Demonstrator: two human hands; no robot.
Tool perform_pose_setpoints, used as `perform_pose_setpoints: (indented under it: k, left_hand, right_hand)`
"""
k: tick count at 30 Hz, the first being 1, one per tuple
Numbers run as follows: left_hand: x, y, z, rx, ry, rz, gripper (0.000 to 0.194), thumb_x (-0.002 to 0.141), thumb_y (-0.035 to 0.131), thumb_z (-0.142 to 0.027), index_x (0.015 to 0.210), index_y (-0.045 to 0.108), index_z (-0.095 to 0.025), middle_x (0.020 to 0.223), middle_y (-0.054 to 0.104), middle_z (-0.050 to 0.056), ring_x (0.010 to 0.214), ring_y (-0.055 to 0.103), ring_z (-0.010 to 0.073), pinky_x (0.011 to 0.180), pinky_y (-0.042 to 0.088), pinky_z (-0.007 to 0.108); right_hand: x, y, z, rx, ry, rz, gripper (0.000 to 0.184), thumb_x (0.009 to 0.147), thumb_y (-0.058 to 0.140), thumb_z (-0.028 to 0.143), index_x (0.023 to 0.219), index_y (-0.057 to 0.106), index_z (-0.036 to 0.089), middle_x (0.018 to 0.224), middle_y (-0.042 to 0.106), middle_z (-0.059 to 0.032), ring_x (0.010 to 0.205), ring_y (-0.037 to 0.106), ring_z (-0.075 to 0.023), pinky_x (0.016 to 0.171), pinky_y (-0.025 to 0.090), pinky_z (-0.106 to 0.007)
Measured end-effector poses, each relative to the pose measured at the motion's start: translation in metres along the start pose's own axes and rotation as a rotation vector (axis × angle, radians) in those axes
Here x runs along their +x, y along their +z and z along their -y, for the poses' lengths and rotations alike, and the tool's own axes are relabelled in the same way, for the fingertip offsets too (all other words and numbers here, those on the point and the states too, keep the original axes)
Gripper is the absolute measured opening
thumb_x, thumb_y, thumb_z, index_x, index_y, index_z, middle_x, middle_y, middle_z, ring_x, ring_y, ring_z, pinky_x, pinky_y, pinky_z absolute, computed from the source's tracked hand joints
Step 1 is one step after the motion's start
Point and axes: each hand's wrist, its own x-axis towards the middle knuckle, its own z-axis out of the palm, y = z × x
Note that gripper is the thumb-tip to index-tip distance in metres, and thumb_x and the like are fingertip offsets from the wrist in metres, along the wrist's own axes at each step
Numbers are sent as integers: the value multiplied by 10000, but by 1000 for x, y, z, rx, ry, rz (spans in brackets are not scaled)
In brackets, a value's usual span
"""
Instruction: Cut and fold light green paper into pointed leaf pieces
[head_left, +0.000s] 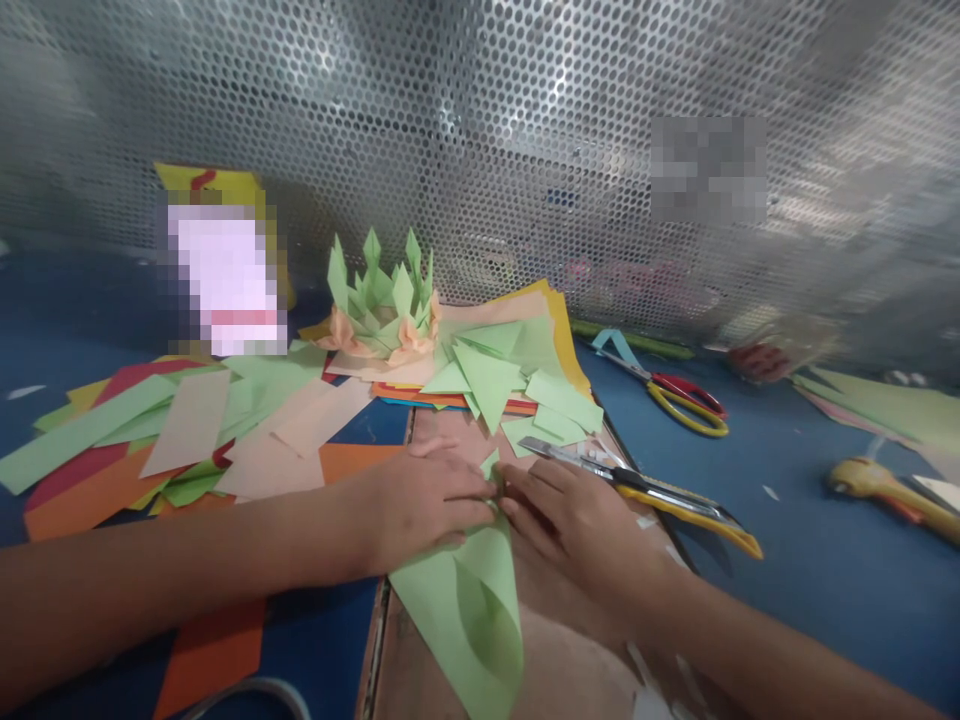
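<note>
A light green sheet of paper (457, 595) lies partly folded on a brown cardboard (555, 620), its lower part curling up in a loop. On the sheet's narrow upper end, the bent fingers of my left hand (439, 500) press down and grip. My right hand (574, 510) meets it from the other side, fingertips closed at the same narrow end. Just beyond my right hand rests a yellow and black utility knife (667, 495) with its blade out. Folded green paper triangles (487, 385) are piled past my fingers.
A green and peach folded-paper model (382, 305) stands behind on stacked paper. Coloured paper strips (187, 410) spread at left. Red and yellow scissors (686, 400) and a yellow glue gun (877, 480) lie right. A tape roll (259, 688) is at the near edge. Perforated metal (480, 130) rises behind.
</note>
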Motion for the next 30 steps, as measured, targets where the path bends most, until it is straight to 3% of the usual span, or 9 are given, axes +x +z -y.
perform_pose_setpoints:
  k: [10, 18, 25, 30]
  left_hand:
    - [1, -3, -2, -35, -50, 12, 207, 953, 412, -232, 1083, 572, -217, 1177, 636, 34, 1127, 530, 191, 1031, 260, 378]
    - [0, -3, -2, -15, -68, 8, 188, 940, 444, -230, 1065, 584, -232, 1175, 640, 18, 1096, 552, 183, 1028, 255, 379]
    - [-1, -1, -2, -12, -95, -19, 188, 954, 424, -258, 1067, 574, -254, 1173, 628, 5, 1076, 561, 167, 1073, 180, 404]
    - [-2, 1, 0, -36, -80, -15, 198, 943, 431, -254, 1088, 565, -246, 1181, 613, 24, 1090, 555, 179, 1060, 214, 400]
  right_hand:
    - [2, 2, 1, 104, 113, 60, 204, 917, 445, 203, 1026, 614, 175, 810, 646, -53, 744, 605, -178, 665, 504, -302]
    - [8, 3, -7, 16, 73, 17, 287, 926, 390, 170, 1103, 612, 210, 888, 666, -76, 801, 628, -212, 692, 506, -324]
    - [13, -9, -3, 214, 129, 13, 298, 953, 344, 177, 912, 638, 208, 811, 673, -34, 734, 621, -155, 636, 486, -250]
    - [7, -8, 0, 192, 127, 21, 246, 928, 407, 186, 971, 649, 187, 803, 659, -51, 731, 607, -175, 662, 491, -292]
